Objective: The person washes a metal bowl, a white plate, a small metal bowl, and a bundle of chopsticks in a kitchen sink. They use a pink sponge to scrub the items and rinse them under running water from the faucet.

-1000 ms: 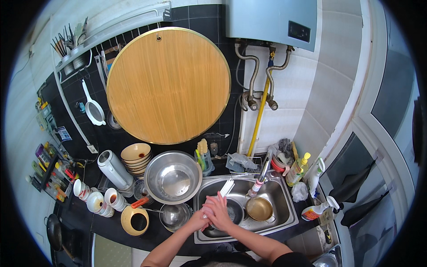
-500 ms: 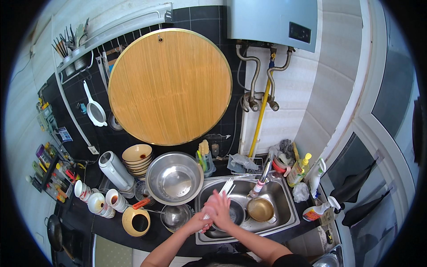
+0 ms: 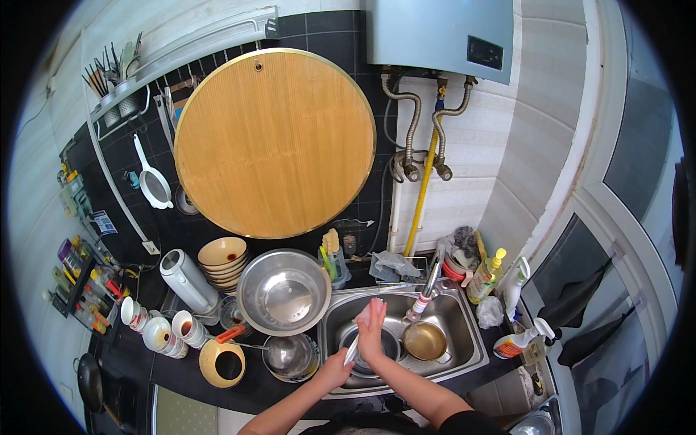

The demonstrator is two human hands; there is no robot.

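- Inside the steel sink [image 3: 476, 353], a grey pan [image 3: 389, 346] lies under the hands, a golden pot [image 3: 424, 341] just right of it; the faucet [image 3: 433, 277] reaches over from behind.
- Left of the sink: a wide steel basin [image 3: 284, 293].
- Slim white sticks [image 3: 352, 351] stand tilted above the pan, mostly hidden.
- Left hand [image 3: 336, 370]: curled around their lower end.
- Right hand [image 3: 370, 335]: fingers extended upward; cannot tell whether it grips.

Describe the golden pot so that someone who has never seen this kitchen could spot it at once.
Below the blue wall unit lies the steel sink. In its basin, to the right of the person's right hand, sits a round pot; its golden inside sets it apart from the grey vessel beside it.
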